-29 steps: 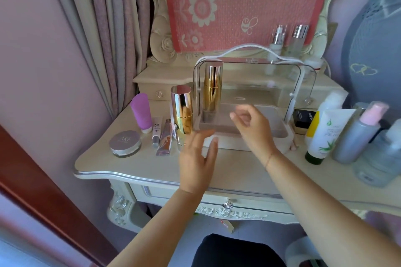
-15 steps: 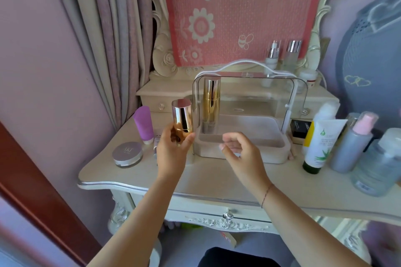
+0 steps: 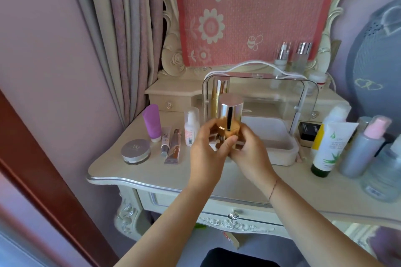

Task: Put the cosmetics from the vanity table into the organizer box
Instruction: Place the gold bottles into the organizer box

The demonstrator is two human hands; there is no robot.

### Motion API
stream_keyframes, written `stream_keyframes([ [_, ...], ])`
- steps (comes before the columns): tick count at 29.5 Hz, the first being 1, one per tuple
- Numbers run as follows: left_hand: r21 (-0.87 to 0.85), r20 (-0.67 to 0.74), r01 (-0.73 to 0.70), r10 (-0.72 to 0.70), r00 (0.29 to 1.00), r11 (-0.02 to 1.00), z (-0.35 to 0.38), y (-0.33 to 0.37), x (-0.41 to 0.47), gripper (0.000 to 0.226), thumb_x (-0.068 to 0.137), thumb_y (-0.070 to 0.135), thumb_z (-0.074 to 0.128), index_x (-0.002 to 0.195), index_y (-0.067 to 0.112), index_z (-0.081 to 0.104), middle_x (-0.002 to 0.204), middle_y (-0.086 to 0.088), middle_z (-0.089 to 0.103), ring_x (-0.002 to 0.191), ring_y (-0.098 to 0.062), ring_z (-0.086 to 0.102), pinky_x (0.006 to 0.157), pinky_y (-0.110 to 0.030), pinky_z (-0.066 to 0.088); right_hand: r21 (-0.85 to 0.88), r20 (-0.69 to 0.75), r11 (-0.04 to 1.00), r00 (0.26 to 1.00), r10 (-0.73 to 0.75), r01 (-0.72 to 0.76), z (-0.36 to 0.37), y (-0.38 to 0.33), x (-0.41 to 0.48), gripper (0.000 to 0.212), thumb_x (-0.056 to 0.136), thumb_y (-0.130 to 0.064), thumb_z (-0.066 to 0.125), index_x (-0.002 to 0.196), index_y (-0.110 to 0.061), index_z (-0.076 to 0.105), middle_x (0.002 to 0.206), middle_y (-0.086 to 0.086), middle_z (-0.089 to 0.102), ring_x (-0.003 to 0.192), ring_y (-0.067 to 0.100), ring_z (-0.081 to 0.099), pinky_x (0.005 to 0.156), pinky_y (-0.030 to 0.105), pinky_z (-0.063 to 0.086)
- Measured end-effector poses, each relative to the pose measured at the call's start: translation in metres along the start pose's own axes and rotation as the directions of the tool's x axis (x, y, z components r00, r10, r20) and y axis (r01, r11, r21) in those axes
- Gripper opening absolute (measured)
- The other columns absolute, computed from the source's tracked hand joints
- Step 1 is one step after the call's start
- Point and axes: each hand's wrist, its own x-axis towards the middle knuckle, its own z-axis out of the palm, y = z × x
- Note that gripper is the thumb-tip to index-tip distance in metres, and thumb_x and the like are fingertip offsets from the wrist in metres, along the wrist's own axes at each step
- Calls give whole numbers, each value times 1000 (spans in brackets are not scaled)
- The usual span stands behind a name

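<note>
I hold a gold bottle with a shiny silver cap (image 3: pixel 230 115) upright in both hands, just in front of the organizer box's left end. My left hand (image 3: pixel 206 149) grips its lower left side, my right hand (image 3: pixel 247 149) its lower right. The organizer box (image 3: pixel 282 149) is white with a clear raised lid (image 3: pixel 260 80) and a white handle. A second tall gold bottle (image 3: pixel 219 93) stands inside it at the left. On the vanity table (image 3: pixel 152 171) to the left lie a round compact (image 3: pixel 135 150), a purple tube (image 3: pixel 152 121), two slim tubes (image 3: pixel 171 146) and a small white pump bottle (image 3: pixel 192 128).
Right of the box stand a black jar (image 3: pixel 308 131), a white tube with a green leaf print (image 3: pixel 329 147), a grey bottle with a pink cap (image 3: pixel 366 147) and a clear bottle (image 3: pixel 384 171). Two pump bottles (image 3: pixel 290 56) stand on the back shelf. Curtains hang at the left.
My left hand took the gold bottle off the table and brought it right, in front of the box. My right hand closed on it too. The small white pump bottle behind it now shows.
</note>
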Motion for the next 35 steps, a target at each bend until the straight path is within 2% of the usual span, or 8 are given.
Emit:
stream_keyframes([
  [4,239,199,-69,21,980,969,4,-18,3,49,87,52,47,126,22,51,129,2,55,121,-8,44,95,-21,34,-41,-80,999,997,14,-18,-31,5,32,44,69,-40,78,107,-33,56,97,-18,67,99,5,64,85,23,50],
  [6,303,257,-85,4,966,949,4,-32,1,42,91,44,46,120,16,56,127,-4,57,123,-18,46,100,-28,35,-62,-69,996,996,63,-67,-41,17,48,50,71,-32,79,115,-28,56,102,-11,66,104,13,62,89,28,49],
  [9,357,282,-105,0,960,928,7,-49,-2,36,93,32,49,119,8,60,129,-9,57,129,-23,42,107,-34,31,-88,-52,986,990,135,-139,-44,37,67,49,73,-27,79,116,-26,55,104,-11,61,101,13,58,86,25,42],
  [12,350,269,-98,0,963,932,8,-56,-2,38,93,33,48,122,10,59,132,-7,55,132,-21,37,109,-32,27,-63,-27,973,975,222,-223,-38,52,88,44,72,-29,79,107,-31,52,100,-10,60,97,15,57,81,24,41],
  [19,341,270,-116,21,963,933,9,-58,-3,48,91,43,40,122,12,58,131,-4,56,132,-17,36,109,-29,27,-53,59,950,949,310,-307,-18,71,120,41,74,-26,79,108,-24,56,92,-13,60,96,17,58,83,28,47],
  [24,358,271,-114,14,962,927,9,-59,-3,50,91,45,38,124,13,57,133,-3,54,133,-15,34,110,-28,25,-64,41,951,951,307,-304,-12,73,131,49,75,-18,78,117,-19,53,105,-6,61,100,18,59,93,39,51],
  [30,344,284,-99,-3,959,934,8,-57,-3,52,91,46,37,125,13,57,134,-3,53,134,-15,33,111,-34,27,-124,22,952,959,283,-278,-7,73,128,47,78,-19,74,120,-15,54,116,4,64,107,23,60,89,32,46],
  [35,332,284,-101,3,959,938,7,-57,-2,43,92,37,42,123,10,58,132,-6,54,134,-18,34,110,-31,26,-97,-26,965,970,242,-244,-14,53,102,52,81,-20,72,127,-14,49,125,3,59,117,19,55,95,29,43],
])
